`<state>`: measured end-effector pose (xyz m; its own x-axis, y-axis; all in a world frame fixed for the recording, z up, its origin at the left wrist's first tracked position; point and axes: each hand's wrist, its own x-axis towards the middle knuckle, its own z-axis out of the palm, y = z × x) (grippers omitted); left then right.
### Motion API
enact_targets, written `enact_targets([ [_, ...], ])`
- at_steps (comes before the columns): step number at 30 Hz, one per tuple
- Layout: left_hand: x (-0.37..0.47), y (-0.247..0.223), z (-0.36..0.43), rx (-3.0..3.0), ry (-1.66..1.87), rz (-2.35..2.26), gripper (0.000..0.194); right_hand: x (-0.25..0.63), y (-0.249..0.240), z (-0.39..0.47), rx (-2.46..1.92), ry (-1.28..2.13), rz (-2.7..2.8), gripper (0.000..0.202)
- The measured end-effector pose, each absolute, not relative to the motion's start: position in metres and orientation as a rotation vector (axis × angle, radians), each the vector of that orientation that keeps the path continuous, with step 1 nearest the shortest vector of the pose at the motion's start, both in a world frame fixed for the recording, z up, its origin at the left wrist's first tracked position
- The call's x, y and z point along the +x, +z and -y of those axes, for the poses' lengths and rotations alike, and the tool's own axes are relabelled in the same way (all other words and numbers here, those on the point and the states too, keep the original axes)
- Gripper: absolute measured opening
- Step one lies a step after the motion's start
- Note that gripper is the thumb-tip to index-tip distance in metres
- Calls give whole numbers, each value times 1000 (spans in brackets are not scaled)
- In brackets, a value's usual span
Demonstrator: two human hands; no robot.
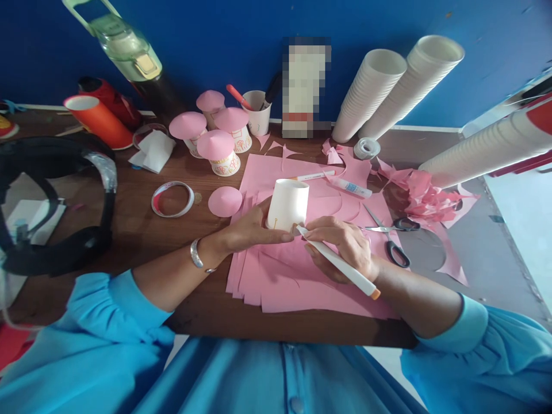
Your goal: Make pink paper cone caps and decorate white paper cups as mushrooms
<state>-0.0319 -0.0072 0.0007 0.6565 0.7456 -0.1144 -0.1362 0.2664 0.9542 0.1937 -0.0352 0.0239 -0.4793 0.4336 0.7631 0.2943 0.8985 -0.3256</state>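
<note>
A white paper cup, turned upside down, is gripped near its rim by my left hand. Small orange-brown lines show low on the cup's side. My right hand is closed around a white marker with an orange end, its tip at the cup's lower edge. Beneath both hands lies a stack of pink paper sheets. Left of the stack rests a loose pink paper cone. Several decorated cups with pink cone tops, one of them a flowered cup, stand farther back.
Scissors, a glue tube and another marker lie on the pink paper. Tape roll and headset-like black gear are at left. Tall cup stacks stand behind; crumpled pink scraps lie at right.
</note>
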Motion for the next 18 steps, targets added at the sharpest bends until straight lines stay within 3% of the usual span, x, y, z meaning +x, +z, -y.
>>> enact_targets([
  [18,-31,4,8,1166,692,-636,52,193,19,38,-548,243,2058,28],
])
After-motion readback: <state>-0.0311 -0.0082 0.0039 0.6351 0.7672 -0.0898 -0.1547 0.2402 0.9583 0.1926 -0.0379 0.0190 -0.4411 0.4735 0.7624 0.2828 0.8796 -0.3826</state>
